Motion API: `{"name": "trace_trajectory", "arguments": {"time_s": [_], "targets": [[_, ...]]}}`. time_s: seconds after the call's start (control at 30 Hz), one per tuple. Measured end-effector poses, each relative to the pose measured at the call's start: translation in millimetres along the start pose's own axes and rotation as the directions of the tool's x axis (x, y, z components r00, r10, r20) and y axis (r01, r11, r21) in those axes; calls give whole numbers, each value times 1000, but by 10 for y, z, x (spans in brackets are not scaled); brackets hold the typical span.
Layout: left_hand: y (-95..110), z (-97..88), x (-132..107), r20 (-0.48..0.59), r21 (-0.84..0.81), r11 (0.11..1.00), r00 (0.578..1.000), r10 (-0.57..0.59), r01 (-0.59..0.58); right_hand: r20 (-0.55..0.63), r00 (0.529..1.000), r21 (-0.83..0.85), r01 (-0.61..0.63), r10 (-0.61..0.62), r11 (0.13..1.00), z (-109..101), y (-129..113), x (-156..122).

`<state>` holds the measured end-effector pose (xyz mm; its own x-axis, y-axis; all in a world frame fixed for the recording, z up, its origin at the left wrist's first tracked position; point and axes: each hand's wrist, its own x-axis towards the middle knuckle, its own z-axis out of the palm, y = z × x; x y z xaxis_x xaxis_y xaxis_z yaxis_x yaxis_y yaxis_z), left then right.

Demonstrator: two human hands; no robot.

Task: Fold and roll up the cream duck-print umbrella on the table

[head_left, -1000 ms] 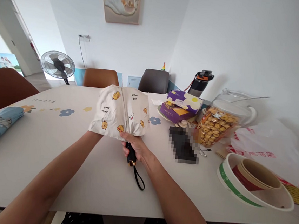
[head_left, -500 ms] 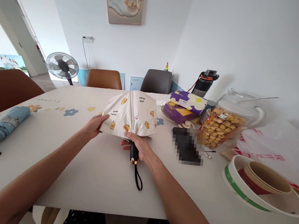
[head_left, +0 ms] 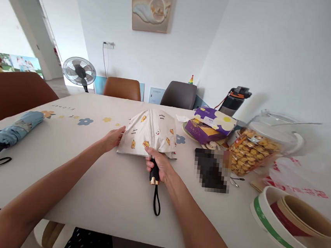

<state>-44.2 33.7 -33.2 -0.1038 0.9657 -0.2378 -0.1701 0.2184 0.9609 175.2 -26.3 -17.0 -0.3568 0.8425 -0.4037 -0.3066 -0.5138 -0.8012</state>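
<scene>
A cream folding umbrella (head_left: 153, 128) printed with yellow ducks lies loosely folded over the middle of the table, its canopy pointing away from me. My right hand (head_left: 159, 165) is closed round its black handle, close under the canopy, with the thumb up against the fabric. The gold-coloured handle end and a black wrist strap (head_left: 156, 203) hang towards me. At the canopy's left side, my left hand (head_left: 115, 138) grips the fabric edge; its fingertips are partly hidden by the cloth. A folded blue umbrella (head_left: 20, 127) with a black handle lies on the left of the table.
Purple boxes (head_left: 208, 128), a dark bottle (head_left: 233, 101) and a clear jug of snacks (head_left: 256, 148) stand at the right. Nearer are a pixelated dark item (head_left: 210, 170), a plastic bag (head_left: 304, 172) and nested paper bowls (head_left: 275, 228). Chairs (head_left: 122, 88) line the far edge.
The view has turned slightly left, so the scene sits further right. My left hand has moved along the canopy's left edge, and the canopy looks narrower and more gathered. My right hand keeps the handle.
</scene>
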Motion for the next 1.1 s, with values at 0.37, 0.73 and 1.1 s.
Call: {"name": "trace_trajectory", "arguments": {"time_s": [0.37,0.73,1.1], "targets": [[264,-105,216,-42,-86,984,987,156,-159,-11,999,-102,-44,43,994,10,19,-2],[745,-439,-8,228,208,936,945,235,-283,-74,995,-272,-79,61,959,-76,11,53],[635,-838,-106,344,72,994,938,51,-81,4,989,-284,-140,147,949,-57,-58,-22]]}}
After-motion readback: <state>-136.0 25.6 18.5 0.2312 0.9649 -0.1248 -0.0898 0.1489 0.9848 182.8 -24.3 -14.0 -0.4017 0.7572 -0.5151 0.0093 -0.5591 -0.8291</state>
